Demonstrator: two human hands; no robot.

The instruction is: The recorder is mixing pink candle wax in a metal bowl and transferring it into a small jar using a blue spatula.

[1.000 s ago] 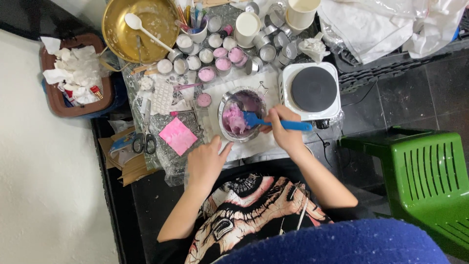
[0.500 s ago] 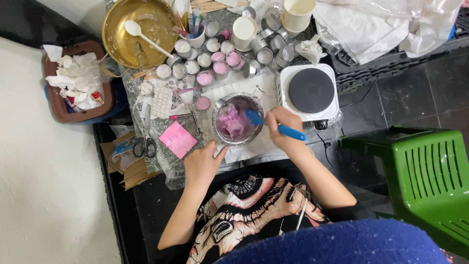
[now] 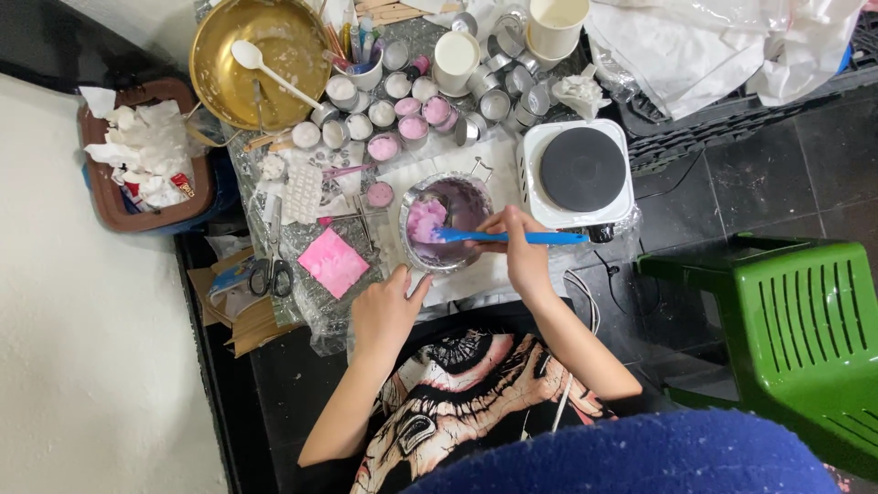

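Your right hand (image 3: pixel 521 245) is gripping the blue spatula (image 3: pixel 498 237) in the steel bowl (image 3: pixel 445 222); your left hand (image 3: pixel 386 306), loosely open, is bracing nearby. Hard scraping could be tipping pink wax (image 3: pixel 424 218) out.

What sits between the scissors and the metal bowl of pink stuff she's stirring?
In the head view, a flat pink square slab lies between the scissors and the metal bowl, on the clear plastic sheet that covers the table.

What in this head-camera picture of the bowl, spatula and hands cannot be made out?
- Blue spatula: mid-handle hidden by right hand.
- Metal bowl: bottom covered by pink mass.
- Left hand: palm faces down; contact with the bowl unclear.
- Gold basin: top cut off by the frame edge.
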